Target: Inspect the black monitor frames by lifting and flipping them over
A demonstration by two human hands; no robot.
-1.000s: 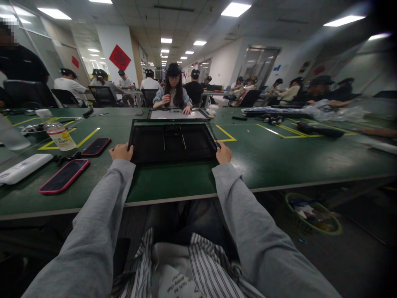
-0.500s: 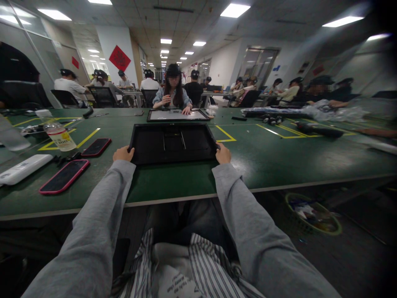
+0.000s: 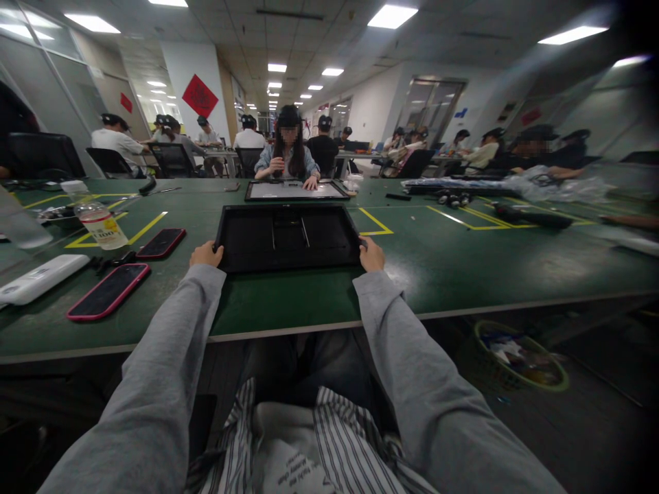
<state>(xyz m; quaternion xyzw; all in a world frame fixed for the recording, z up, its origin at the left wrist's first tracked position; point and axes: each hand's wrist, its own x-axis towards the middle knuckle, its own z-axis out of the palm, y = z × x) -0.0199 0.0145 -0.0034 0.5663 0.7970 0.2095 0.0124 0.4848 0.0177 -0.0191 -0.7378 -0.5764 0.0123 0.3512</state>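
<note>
One black tray (image 3: 287, 237) lies flat by the front edge of the green worktop (image 3: 288, 302), long axis parallel to that edge. It is rectangular, of matte plastic, with a raised rim. The left hand (image 3: 206, 254) grips its near-left corner and the right hand (image 3: 371, 255) its near-right corner, fingers curled on the rim. Toward the left edge are two pink-edged phones, nearer phone (image 3: 108, 291) and farther phone (image 3: 160, 243), and one clear bottle (image 3: 97, 223).

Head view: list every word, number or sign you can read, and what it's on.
"100" on the label of the plastic bottle; the rest of that label is too small.
Character on the red diamond sign: too blurred to read.
Print on the white cloth nearest the camera: unreadable.
No text shows on the black tray gripped by the left hand and right hand.
</note>
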